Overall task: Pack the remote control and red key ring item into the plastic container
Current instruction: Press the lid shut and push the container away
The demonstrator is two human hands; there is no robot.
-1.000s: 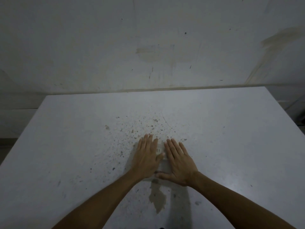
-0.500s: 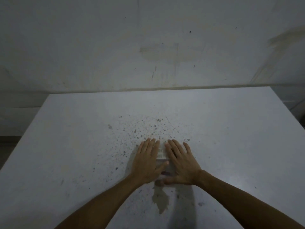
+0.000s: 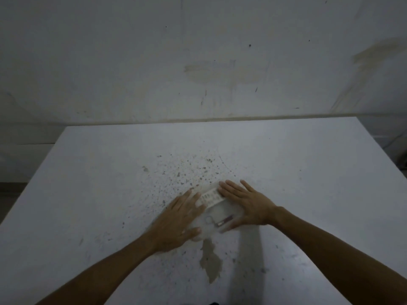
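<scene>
A clear plastic container (image 3: 231, 208) lies on the white table (image 3: 308, 183), between my two hands. Through the plastic I see a white remote control (image 3: 209, 197) at the far end. Nearer to me lies the key ring item (image 3: 221, 221), a metal ring with a thin dark reddish piece. My left hand (image 3: 179, 223) lies flat against the container's left side, fingers spread and blurred. My right hand (image 3: 247, 203) rests flat on its right side, fingers apart. Neither hand grips anything.
The table top is speckled with dark spots and has a brown chipped patch (image 3: 211, 260) just in front of the container. A stained white wall (image 3: 209, 69) stands right behind the table's far edge.
My hands, pressed together over the middle, have slid apart to the left and right. That has uncovered the container with the remote and key ring item inside.
</scene>
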